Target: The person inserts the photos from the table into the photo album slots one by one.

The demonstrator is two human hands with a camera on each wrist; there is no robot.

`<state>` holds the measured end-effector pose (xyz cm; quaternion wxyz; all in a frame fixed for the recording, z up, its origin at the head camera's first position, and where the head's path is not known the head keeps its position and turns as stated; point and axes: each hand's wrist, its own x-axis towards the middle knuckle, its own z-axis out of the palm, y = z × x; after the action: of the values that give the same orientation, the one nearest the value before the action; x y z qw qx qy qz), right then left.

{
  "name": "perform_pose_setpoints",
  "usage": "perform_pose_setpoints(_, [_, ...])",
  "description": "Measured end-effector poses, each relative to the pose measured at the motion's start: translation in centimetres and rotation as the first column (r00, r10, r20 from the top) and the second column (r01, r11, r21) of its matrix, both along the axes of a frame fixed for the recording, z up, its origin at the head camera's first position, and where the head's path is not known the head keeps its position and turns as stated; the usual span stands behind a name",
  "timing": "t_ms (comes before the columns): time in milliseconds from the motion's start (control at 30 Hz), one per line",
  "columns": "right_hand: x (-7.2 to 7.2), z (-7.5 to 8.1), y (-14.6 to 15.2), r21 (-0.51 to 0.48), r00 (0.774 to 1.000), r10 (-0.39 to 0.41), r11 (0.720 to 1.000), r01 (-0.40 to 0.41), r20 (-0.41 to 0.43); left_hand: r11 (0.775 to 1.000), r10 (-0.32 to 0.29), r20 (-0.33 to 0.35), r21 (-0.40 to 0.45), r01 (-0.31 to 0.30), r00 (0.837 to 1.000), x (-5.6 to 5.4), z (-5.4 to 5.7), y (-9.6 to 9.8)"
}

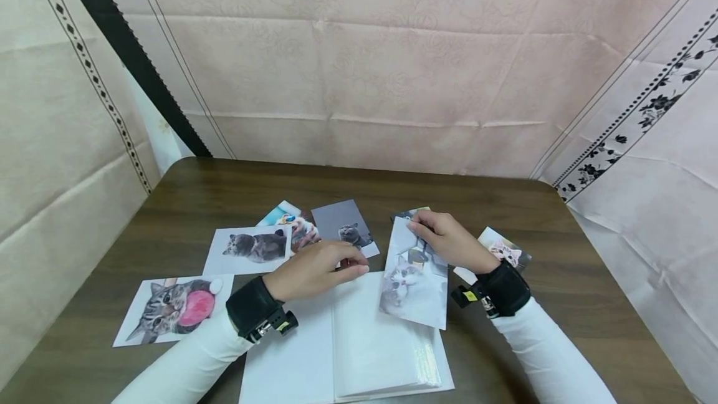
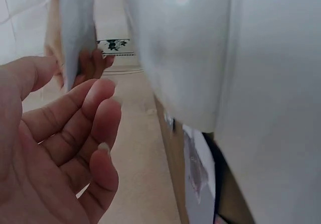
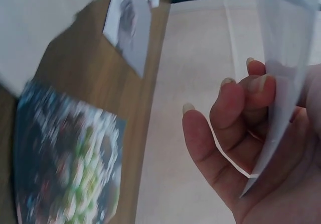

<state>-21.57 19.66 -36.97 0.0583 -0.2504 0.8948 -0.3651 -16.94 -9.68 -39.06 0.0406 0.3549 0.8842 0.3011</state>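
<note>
A photo of a pale kitten (image 1: 412, 282) is pinched at its top edge between the thumb and fingers of my right hand (image 1: 451, 242). It hangs over the right page of an open photo album (image 1: 370, 348) with clear sleeves. In the right wrist view the photo (image 3: 283, 83) bends between the thumb side and the fingers. My left hand (image 1: 322, 267) is above the album's upper edge, fingers loosely curved with nothing in them, as the left wrist view shows the hand (image 2: 65, 138) palm and all.
Left of the album lie a photo of a cat with a pink object (image 1: 174, 309) and one of a grey cat (image 1: 255, 248). Behind are a colourful cat photo (image 1: 303, 229) and a grey-background kitten photo (image 1: 348, 226). Another cat photo (image 1: 505, 248) lies beyond my right wrist.
</note>
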Motion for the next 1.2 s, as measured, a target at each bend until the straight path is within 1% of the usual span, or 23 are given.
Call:
perform_pose_setpoints(100, [0.0, 0.1, -1.3, -0.002, 0.999, 0.013, 1.000, -0.013, -0.029, 1.000, 0.005, 0.032, 0.019, -0.006, 0.999, 0.0, -0.2, 0.2])
perform_pose_setpoints(200, [-0.2, 0.0, -2.3, -0.011, 0.998, 0.036, 0.999, -0.036, -0.050, 0.998, 0.006, 0.073, 0.068, -0.011, 0.997, 0.0, -0.4, 0.4])
perform_pose_setpoints(333, [-0.2, -0.1, -3.6, -0.019, 0.997, 0.056, 0.998, -0.057, -0.052, 0.989, -0.018, 0.148, 0.150, -0.004, 0.989, 0.1, -0.5, 0.4])
perform_pose_setpoints(433, [0.0, -0.2, -4.5, -0.032, 0.997, 0.059, 0.998, -0.060, -0.043, 0.980, -0.019, 0.188, 0.196, -0.018, 0.982, 0.1, -0.4, 0.2])
perform_pose_setpoints(500, [0.1, -0.3, -5.1, -0.053, 0.998, 0.057, 0.997, -0.059, -0.041, 0.974, -0.013, 0.224, 0.225, -0.038, 0.975, 0.0, -0.5, 0.1])
perform_pose_setpoints(567, [0.3, -0.5, -5.5, -0.084, 0.998, 0.059, 0.995, -0.062, -0.033, 0.967, 0.004, 0.266, 0.246, -0.071, 0.964, 0.1, -0.7, -0.2])
perform_pose_setpoints(633, [0.6, -0.7, -5.7, -0.109, 0.998, 0.064, 0.992, -0.067, -0.025, 0.960, 0.008, 0.316, 0.262, -0.096, 0.949, 0.3, -1.0, -0.6])
perform_pose_setpoints(700, [1.0, -1.0, -5.9, -0.126, 0.997, 0.072, 0.989, -0.073, -0.017, 0.955, 0.017, 0.352, 0.272, -0.119, 0.936, 0.4, -1.3, -1.2])
perform_pose_setpoints(800, [1.6, -1.4, -5.7, -0.132, 0.998, 0.067, 0.989, -0.068, -0.010, 0.951, 0.042, 0.364, 0.271, -0.149, 0.930, 0.4, -1.6, -1.9])
perform_pose_setpoints(933, [2.1, -1.8, -4.8, -0.130, 1.000, 0.011, 0.991, -0.009, 0.012, 0.946, 0.082, 0.345, 0.267, -0.182, 0.935, 0.0, -1.4, -2.4])
perform_pose_setpoints(1000, [2.1, -2.0, -4.2, -0.128, 1.000, -0.017, 0.992, 0.020, 0.021, 0.943, 0.101, 0.344, 0.267, -0.200, 0.934, -0.2, -1.2, -2.5])
perform_pose_setpoints(1100, [2.1, -2.0, -3.6, -0.139, 0.999, -0.031, 0.990, 0.035, 0.034, 0.937, 0.117, 0.358, 0.270, -0.223, 0.926, -0.5, -1.1, -2.6])
perform_pose_setpoints(1200, [2.0, -2.1, -3.1, -0.167, 0.999, -0.028, 0.985, 0.034, 0.041, 0.932, 0.131, 0.376, 0.269, -0.244, 0.917, -0.7, -1.2, -2.7])
